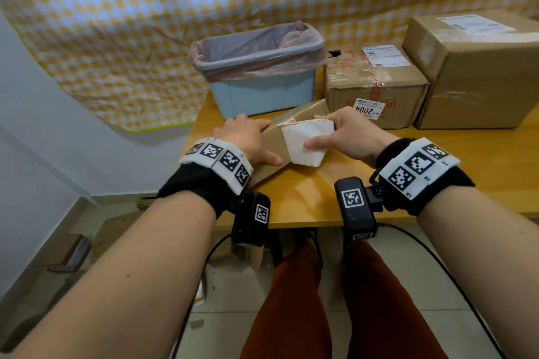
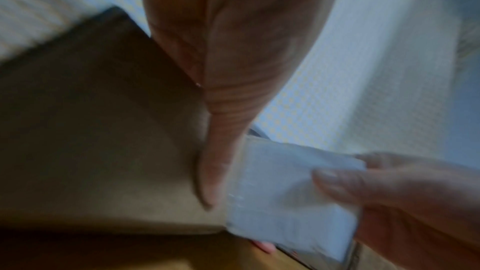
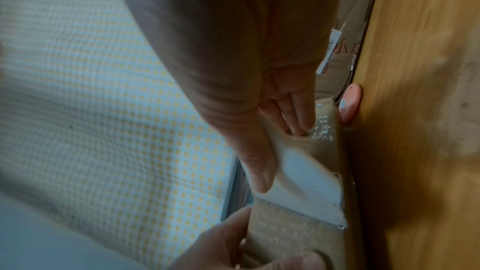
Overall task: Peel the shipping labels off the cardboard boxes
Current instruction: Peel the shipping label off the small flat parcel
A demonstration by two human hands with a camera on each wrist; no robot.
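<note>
Label (image 1: pixel 306 144) paper is lying half lifted off the small box (image 1: pixel 271 143), which is sitting on the table (image 1: pixel 437 160) in front of the blue bin (image 1: pixel 262 90). The right hand (image 1: pixel 347 132) is pinching the loose white flap between thumb and fingers. The stuck edge is lying toward 9 o'clock from those fingers, so I think the pull should be going toward 3 o'clock. The left hand (image 1: pixel 248 137) is pressing the box down with fingers spread flat.
</note>
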